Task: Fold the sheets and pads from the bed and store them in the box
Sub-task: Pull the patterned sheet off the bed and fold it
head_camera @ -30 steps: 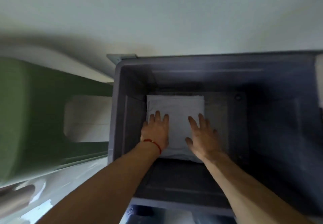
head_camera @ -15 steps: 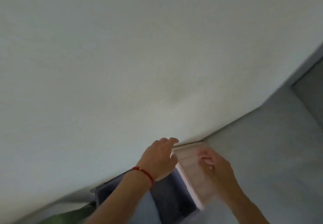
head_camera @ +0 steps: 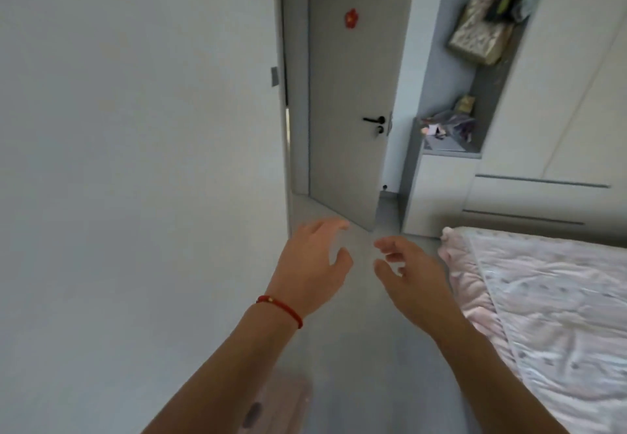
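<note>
My left hand (head_camera: 314, 264), with a red string bracelet at the wrist, and my right hand (head_camera: 412, 276) are both raised in front of me over the grey floor, fingers loosely spread and holding nothing. On the right lies the bed with a pale pink patterned sheet (head_camera: 549, 301) and a pink pad edge (head_camera: 471, 284) showing along its near side. The storage box and the folded white pad are out of view.
A white wall (head_camera: 135, 179) fills the left. Ahead stands a grey door (head_camera: 353, 94) with a black handle, partly open. A white wardrobe (head_camera: 556, 111) with an open shelf niche holding bags stands behind the bed. A grey floor strip (head_camera: 369, 349) runs between wall and bed.
My hands left the folded white pad in the dark box and then the box's lid. The view swung from the box up and round to the door and bed; both hands are now empty in the air.
</note>
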A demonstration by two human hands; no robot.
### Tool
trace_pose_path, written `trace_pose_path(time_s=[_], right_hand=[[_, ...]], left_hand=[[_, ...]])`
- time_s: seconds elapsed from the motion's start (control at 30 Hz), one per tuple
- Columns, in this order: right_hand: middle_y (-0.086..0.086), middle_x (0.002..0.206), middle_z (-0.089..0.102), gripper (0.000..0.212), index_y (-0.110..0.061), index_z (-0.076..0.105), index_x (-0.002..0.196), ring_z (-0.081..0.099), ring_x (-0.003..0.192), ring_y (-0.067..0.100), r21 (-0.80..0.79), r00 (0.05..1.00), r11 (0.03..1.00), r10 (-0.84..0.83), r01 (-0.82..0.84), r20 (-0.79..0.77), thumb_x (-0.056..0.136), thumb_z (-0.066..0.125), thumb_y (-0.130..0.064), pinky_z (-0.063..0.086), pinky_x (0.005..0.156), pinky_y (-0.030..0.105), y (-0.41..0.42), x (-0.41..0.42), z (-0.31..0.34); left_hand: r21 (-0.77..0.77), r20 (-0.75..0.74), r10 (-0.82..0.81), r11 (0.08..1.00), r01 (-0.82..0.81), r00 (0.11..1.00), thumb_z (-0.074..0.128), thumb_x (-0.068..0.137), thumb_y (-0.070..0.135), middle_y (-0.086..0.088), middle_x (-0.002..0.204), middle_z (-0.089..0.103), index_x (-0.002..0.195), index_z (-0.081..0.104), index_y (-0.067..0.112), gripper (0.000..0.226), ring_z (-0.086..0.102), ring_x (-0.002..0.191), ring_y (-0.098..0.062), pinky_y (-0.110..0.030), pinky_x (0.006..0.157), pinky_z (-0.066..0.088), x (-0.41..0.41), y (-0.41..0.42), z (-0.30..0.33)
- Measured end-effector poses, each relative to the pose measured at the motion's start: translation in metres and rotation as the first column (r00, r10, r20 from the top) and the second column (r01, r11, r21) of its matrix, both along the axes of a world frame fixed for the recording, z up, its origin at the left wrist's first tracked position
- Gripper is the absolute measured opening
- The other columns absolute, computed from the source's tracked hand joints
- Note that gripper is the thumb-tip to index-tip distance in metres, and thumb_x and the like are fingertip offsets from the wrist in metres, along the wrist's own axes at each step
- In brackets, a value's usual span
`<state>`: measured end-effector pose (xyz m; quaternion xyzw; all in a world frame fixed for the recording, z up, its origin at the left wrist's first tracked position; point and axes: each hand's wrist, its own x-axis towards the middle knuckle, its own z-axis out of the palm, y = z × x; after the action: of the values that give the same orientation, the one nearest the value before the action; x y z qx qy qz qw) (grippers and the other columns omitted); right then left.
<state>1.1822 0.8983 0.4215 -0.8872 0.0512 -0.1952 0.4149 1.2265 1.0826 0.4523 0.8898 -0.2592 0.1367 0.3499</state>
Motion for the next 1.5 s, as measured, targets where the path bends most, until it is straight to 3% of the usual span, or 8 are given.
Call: trace_pose_path(time_s=[0.17,0.33,0.5,0.83,1.0,1.1,1.27,1.5], right_hand=[[-0.006,0.110,0.070,0.026,-0.020,0.068,0.117,0.066,0.097,0.013,0.088,0.981,0.977,-0.196,0.194,0.011,0.092,0.070,-0.016,0.051,0.091,0.029,-0.124,0.005,-0.010],[-0.008,0.108,0.071,0.023,-0.022,0.068,0.116,0.067,0.096,0.008,0.135,0.932,0.923,-0.351,0.361,-0.091,0.093,0.067,-0.019,0.054,0.092,0.033,-0.245,0.002,-0.033],[-0.014,0.106,0.071,0.021,-0.025,0.068,0.116,0.063,0.093,-0.007,0.150,0.872,0.860,-0.470,0.487,-0.136,0.096,0.063,-0.021,0.046,0.077,0.005,-0.328,0.022,-0.053],[-0.011,0.105,0.069,0.019,-0.021,0.068,0.117,0.063,0.092,0.000,0.078,0.733,0.738,-0.642,0.670,-0.225,0.098,0.063,-0.022,0.047,0.084,0.016,-0.455,0.196,-0.089],[-0.016,0.102,0.069,0.018,-0.025,0.069,0.113,0.064,0.093,-0.005,0.087,0.621,0.623,-0.738,0.777,-0.262,0.096,0.066,-0.019,0.048,0.078,0.007,-0.501,0.295,-0.099],[-0.019,0.102,0.068,0.018,-0.025,0.068,0.114,0.062,0.092,-0.008,0.100,0.577,0.573,-0.770,0.813,-0.272,0.097,0.064,-0.020,0.042,0.072,0.000,-0.530,0.354,-0.107],[-0.018,0.106,0.068,0.020,-0.024,0.068,0.118,0.061,0.094,-0.007,0.160,0.534,0.509,-0.801,0.846,-0.271,0.100,0.061,-0.021,0.043,0.073,0.002,-0.612,0.458,-0.134],[-0.014,0.109,0.072,0.020,-0.021,0.069,0.117,0.066,0.092,-0.003,0.265,0.435,0.371,-0.864,0.890,-0.252,0.100,0.059,-0.021,0.048,0.070,0.006,-0.768,0.568,-0.138]], left_hand=[[-0.048,-0.050,-0.201,0.979,0.199,0.978,0.060,0.086,0.023,0.007,0.125,0.064,0.126,0.065,0.023,0.041,0.055,0.119,-0.010,-0.017,0.103,0.035,0.038,-0.146,-0.009],[-0.311,-0.336,-0.415,0.896,0.316,0.846,0.061,0.082,0.027,0.026,0.099,0.070,0.095,0.067,0.044,0.022,0.065,0.098,0.005,-0.021,0.091,0.051,0.062,-0.296,-0.030],[-0.402,-0.494,-0.512,0.851,0.338,0.702,0.066,0.093,0.019,0.014,0.108,0.074,0.106,0.072,0.033,0.020,0.069,0.100,-0.001,-0.029,0.092,0.054,0.109,-0.396,-0.059],[0.081,-0.276,-0.671,0.697,0.712,0.689,0.062,0.090,0.016,0.010,0.125,0.064,0.123,0.064,0.027,0.034,0.057,0.119,-0.010,-0.023,0.101,0.040,0.329,-0.539,-0.113],[0.077,-0.299,-0.736,0.615,0.784,0.607,0.058,0.089,0.008,0.014,0.114,0.064,0.105,0.063,0.027,0.025,0.056,0.112,-0.007,-0.024,0.094,0.043,0.453,-0.599,-0.109],[0.069,-0.367,-0.734,0.591,0.804,0.571,0.058,0.091,0.009,0.013,0.126,0.063,0.115,0.066,0.025,0.030,0.054,0.116,-0.004,-0.014,0.090,0.040,0.509,-0.642,-0.106],[0.082,-0.424,-0.780,0.473,0.877,0.460,0.061,0.092,0.015,0.010,0.154,0.044,0.135,0.062,0.024,0.043,0.043,0.139,-0.008,-0.031,0.110,0.043,0.597,-0.743,-0.109],[0.097,-0.513,-0.756,0.419,0.903,0.406,0.060,0.096,0.017,0.009,0.141,0.052,0.138,0.055,0.026,0.043,0.047,0.131,-0.008,-0.024,0.106,0.041,0.705,-0.911,-0.100]])
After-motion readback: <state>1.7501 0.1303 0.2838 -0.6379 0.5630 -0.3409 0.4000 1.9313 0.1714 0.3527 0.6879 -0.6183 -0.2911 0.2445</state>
